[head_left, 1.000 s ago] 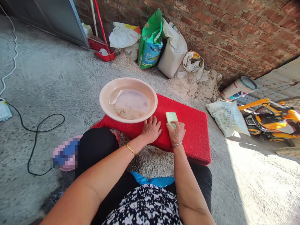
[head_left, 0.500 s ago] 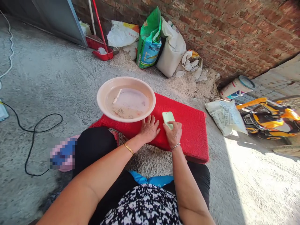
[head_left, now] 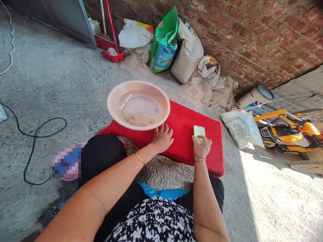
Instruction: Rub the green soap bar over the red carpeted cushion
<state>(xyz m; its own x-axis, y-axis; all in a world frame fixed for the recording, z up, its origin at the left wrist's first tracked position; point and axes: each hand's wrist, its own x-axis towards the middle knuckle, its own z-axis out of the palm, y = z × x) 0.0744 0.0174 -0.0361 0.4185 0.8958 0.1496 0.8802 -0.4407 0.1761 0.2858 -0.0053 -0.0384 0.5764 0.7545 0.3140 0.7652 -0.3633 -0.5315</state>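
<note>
My right hand (head_left: 202, 148) grips the near end of a light green scrubbing brush (head_left: 199, 130), which lies flat on a red cloth (head_left: 185, 116). The brush's underside is hidden. The fuzzy cloth is spread over a low bench-like support. My left hand (head_left: 163, 138) rests palm down on the cloth, fingers spread, just in front of the basin. A pale pink basin (head_left: 113, 109) holds cloudy water with dark specks and sits on the cloth's left end.
Along the brick wall stand a green sack (head_left: 164, 43), a white sack (head_left: 188, 52) and a red dustpan (head_left: 114, 57). At right are a paint bucket (head_left: 256, 97), a flattened bag (head_left: 241, 127) and a yellow toy vehicle (head_left: 287, 132). A black cable (head_left: 35, 136) loops on the left floor.
My right hand has slid the scrubbing brush to the right and slightly nearer over the red cloth. My left hand stays in place. The view has shifted slightly.
</note>
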